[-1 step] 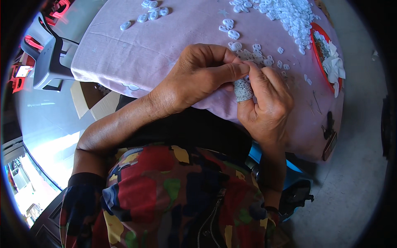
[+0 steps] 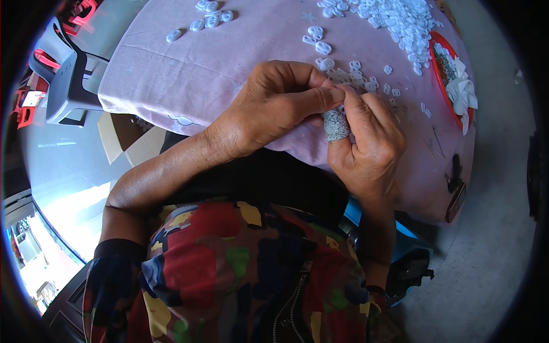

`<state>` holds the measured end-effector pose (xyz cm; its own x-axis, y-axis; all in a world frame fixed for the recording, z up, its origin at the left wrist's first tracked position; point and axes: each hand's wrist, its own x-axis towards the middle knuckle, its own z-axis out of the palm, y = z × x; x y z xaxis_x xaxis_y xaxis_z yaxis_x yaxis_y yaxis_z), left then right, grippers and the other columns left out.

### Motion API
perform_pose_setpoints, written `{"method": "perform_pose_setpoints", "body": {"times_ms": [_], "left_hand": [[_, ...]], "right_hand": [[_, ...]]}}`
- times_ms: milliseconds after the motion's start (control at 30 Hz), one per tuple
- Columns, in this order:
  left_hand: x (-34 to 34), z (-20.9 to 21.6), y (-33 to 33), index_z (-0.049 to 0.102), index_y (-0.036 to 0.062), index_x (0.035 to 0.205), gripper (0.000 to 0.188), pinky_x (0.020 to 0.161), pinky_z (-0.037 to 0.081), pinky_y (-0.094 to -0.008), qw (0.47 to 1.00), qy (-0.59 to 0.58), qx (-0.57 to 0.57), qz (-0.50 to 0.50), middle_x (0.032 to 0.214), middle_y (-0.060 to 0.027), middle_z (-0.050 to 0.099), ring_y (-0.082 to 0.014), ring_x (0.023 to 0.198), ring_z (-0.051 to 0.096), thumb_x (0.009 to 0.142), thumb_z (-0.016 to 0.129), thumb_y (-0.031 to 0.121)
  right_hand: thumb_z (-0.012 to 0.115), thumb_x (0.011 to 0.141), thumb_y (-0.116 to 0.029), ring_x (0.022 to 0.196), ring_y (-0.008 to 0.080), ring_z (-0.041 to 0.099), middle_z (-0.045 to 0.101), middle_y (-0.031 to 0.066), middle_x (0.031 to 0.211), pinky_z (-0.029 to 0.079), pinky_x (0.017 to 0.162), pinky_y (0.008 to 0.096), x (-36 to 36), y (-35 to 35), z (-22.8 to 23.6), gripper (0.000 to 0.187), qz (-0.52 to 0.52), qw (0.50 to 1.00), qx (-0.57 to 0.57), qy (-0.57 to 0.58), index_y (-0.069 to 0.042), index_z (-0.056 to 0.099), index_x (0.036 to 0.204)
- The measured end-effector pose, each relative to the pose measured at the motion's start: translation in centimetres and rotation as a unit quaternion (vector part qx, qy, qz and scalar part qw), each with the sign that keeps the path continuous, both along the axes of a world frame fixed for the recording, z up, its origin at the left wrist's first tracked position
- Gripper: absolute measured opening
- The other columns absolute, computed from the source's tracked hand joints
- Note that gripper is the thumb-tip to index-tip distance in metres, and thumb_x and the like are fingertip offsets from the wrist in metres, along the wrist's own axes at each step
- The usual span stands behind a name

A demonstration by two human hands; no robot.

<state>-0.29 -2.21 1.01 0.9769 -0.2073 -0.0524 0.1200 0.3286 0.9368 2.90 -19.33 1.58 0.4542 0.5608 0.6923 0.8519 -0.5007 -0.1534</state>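
Observation:
My left hand point(image 2: 274, 102) comes in from the left, thumb and forefinger pinched together at the tips. Against those tips presses my right hand point(image 2: 372, 140), its fingers curled. A grey speckled finger cover point(image 2: 336, 126) wraps the right thumb. Whatever the two hands pinch is too small and too hidden to name; only a pale speck shows between the fingertips. Just beyond them lie several small white plastic pieces point(image 2: 355, 66) with holes. Larger white oval pieces point(image 2: 323, 48) rest a little farther off on the pink tablecloth point(image 2: 257, 40).
A big heap of white pieces point(image 2: 394, 23) covers the far right of the table. Beside it stands a red basin point(image 2: 437, 43) holding a crumpled white cloth point(image 2: 462, 91). Dark keys point(image 2: 455, 174) lie near the right edge. A grey chair point(image 2: 71, 80) and cardboard box point(image 2: 114, 134) are left.

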Motion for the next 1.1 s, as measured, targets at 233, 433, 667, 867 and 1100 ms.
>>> {"method": "perform_pose_setpoints", "body": {"times_ms": [233,433,667,867,1100], "left_hand": [[0.0,-1.1,0.0,0.064,0.0032,0.095,0.012,0.065,0.045,-0.0190,0.997,-0.040,-0.064,0.012,0.085,0.0000,0.063,-0.0052,0.074,0.057,0.093,0.062,0.015],[0.2,-0.2,2.9,0.064,0.0037,0.100,0.013,0.061,0.048,-0.0206,0.992,-0.028,-0.122,0.032,0.090,-0.0062,0.066,-0.0087,0.069,0.060,0.093,0.059,0.013],[2.0,0.2,13.7,0.070,0.0063,0.100,0.016,0.062,0.049,-0.0228,0.851,-0.231,0.332,0.336,0.091,-0.0052,0.070,-0.0111,0.073,0.063,0.091,0.063,0.017],[3.2,-1.5,18.2,0.070,0.0044,0.101,0.020,0.074,0.053,-0.0271,0.718,-0.188,0.532,0.407,0.088,-0.0071,0.071,-0.0141,0.079,0.067,0.089,0.065,0.020],[3.5,-1.7,15.4,0.071,0.0075,0.102,0.024,0.074,0.054,-0.0306,0.723,-0.145,0.537,0.409,0.093,-0.0088,0.071,-0.0158,0.082,0.068,0.084,0.070,0.022]], "right_hand": [[0.067,0.076,-0.003,0.063,0.0205,0.059,0.057,0.0089,0.073,0.046,0.054,0.0309,-0.4,0.2,1.1,0.029,-0.017,0.996,-0.014,0.085,0.000,0.066,0.105],[0.070,0.077,-0.016,0.075,0.0271,0.061,0.060,0.0105,0.082,0.049,0.067,0.0375,0.8,-2.5,0.8,0.033,-0.061,0.987,-0.023,0.149,-0.003,0.066,0.108],[0.062,0.075,-0.004,0.087,0.0308,0.060,0.061,0.0116,0.092,0.048,0.077,0.0400,1.3,-5.0,1.5,0.029,-0.165,0.973,-0.111,0.121,-0.004,0.068,0.103],[0.060,0.075,-0.002,0.085,0.0316,0.060,0.061,0.0129,0.092,0.047,0.076,0.0409,1.7,-4.6,2.4,0.028,-0.123,0.975,-0.109,0.150,-0.004,0.068,0.101],[0.060,0.075,-0.001,0.083,0.0317,0.060,0.061,0.0122,0.089,0.047,0.075,0.0406,1.8,-4.4,2.6,0.028,-0.088,0.973,-0.117,0.178,-0.005,0.068,0.102]]}}
